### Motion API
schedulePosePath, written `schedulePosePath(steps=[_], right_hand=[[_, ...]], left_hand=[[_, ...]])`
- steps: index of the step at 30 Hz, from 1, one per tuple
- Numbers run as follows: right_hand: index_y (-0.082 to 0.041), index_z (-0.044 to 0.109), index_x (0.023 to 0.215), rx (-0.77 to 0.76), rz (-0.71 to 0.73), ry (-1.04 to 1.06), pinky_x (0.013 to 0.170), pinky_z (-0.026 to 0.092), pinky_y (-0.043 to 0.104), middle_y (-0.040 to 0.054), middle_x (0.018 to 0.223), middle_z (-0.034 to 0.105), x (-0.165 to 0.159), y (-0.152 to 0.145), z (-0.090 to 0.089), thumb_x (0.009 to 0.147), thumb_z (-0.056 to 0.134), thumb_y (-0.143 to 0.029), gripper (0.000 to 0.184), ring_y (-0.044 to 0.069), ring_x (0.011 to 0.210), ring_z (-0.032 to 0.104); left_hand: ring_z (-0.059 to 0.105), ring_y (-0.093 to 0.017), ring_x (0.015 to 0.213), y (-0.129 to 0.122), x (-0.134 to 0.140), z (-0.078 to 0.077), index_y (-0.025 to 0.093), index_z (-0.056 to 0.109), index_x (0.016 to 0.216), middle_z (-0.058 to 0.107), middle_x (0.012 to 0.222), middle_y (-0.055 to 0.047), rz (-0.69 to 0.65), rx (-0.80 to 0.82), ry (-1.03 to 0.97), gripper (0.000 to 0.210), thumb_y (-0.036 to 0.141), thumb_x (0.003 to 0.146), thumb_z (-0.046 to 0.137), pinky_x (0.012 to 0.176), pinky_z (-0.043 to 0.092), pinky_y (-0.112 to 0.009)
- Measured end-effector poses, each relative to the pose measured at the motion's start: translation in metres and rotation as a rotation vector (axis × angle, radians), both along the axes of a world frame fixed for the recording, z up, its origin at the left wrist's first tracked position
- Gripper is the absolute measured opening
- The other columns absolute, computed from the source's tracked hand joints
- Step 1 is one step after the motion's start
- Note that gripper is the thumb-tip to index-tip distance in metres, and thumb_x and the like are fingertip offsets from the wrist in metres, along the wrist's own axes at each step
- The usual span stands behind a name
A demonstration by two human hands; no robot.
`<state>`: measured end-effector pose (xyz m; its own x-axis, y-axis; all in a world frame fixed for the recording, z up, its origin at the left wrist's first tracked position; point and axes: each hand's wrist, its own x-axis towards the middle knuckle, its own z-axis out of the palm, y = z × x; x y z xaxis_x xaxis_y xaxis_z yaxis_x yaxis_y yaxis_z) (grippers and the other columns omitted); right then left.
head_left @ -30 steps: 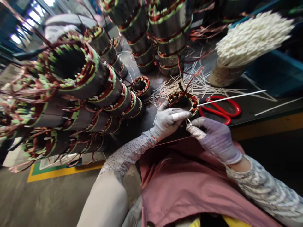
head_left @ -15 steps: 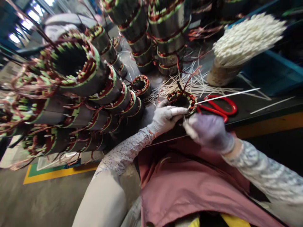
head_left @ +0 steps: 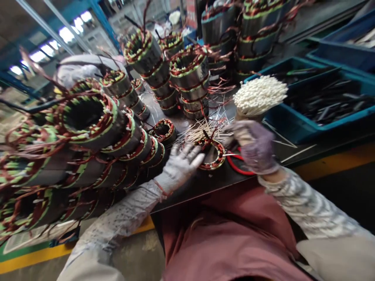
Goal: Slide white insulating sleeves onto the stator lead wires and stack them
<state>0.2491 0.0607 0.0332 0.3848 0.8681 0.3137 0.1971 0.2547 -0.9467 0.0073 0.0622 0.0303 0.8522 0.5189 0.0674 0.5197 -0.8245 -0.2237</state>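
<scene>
A small ring-shaped motor stator (head_left: 217, 162) with copper windings and a green-edged rim lies near the bench's front edge. Beside its left rim, my gloved left hand (head_left: 182, 164) is open with the fingers spread. My gloved right hand (head_left: 258, 146) is over the red-handled scissors (head_left: 238, 166) and hides most of them. Its fingers point left, apart and slightly smeared, with nothing visible in them. A short white piece of stick or cord (head_left: 231, 155) shows between the stator and this hand. Loose thin white sticks (head_left: 195, 132) are strewn behind the stator.
Tall stacks of stators (head_left: 117, 144) fill the left side, and more stacks (head_left: 190, 86) stand behind. A holder packed with white sticks (head_left: 259, 95) is behind my right hand. Blue bins (head_left: 310, 127) stand at the right. Another person's sleeve (head_left: 88, 62) shows far left.
My left hand has come off the stator and spread its fingers. My right hand has moved from the stator's front rim to above the scissors. The view has shifted, showing more bins.
</scene>
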Motion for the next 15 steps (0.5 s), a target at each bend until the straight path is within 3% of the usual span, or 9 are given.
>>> schedulePosePath(steps=[3,6,8,12,15], right_hand=[[-0.020,0.063,0.090,0.046,-0.340,-0.177,0.076,0.049,0.034,0.0146,0.100,0.072,0.055,0.003,-0.016,0.087,0.068,-0.046,0.027,0.018,0.076,0.061],[-0.017,0.069,0.087,-0.007,-0.518,-0.595,0.080,0.046,0.037,0.0187,0.092,0.074,0.087,0.022,-0.029,0.088,0.070,-0.054,0.037,0.026,0.087,0.065],[-0.012,0.072,0.087,-0.063,-0.543,-0.769,0.074,0.043,0.036,0.0208,0.089,0.075,0.091,0.036,-0.033,0.092,0.065,-0.054,0.043,0.027,0.085,0.067],[-0.005,0.076,0.094,-0.117,-0.493,-0.841,0.075,0.042,0.037,0.0255,0.094,0.075,0.082,0.035,-0.029,0.099,0.053,-0.051,0.051,0.029,0.091,0.070],[0.005,0.072,0.112,-0.178,-0.425,-0.813,0.090,0.043,0.047,0.0336,0.109,0.070,0.085,0.017,-0.024,0.104,0.038,-0.058,0.072,0.038,0.109,0.068]], left_hand=[[0.074,-0.026,0.106,0.012,-0.004,0.017,0.030,0.064,0.140,0.068,0.141,-0.015,-0.058,-0.042,0.174,0.047,0.015,0.096,0.061,0.082,0.060,-0.038],[0.075,-0.021,0.085,0.016,-0.002,0.024,0.031,0.063,0.139,0.075,0.120,-0.012,-0.156,-0.085,0.269,0.041,0.025,0.098,0.063,0.066,0.057,-0.029],[0.075,-0.022,0.089,0.013,-0.001,0.025,0.029,0.064,0.139,0.075,0.119,-0.012,-0.192,-0.035,0.237,0.041,0.031,0.099,0.065,0.072,0.059,-0.033],[0.064,-0.029,0.128,0.012,-0.005,0.018,0.031,0.066,0.134,0.068,0.143,-0.007,-0.295,0.063,0.087,0.034,0.033,0.100,0.062,0.109,0.051,-0.050],[0.063,-0.026,0.128,0.020,-0.007,0.007,0.029,0.068,0.132,0.077,0.126,-0.005,-0.350,-0.040,0.049,0.032,0.028,0.101,0.060,0.110,0.049,-0.046]])
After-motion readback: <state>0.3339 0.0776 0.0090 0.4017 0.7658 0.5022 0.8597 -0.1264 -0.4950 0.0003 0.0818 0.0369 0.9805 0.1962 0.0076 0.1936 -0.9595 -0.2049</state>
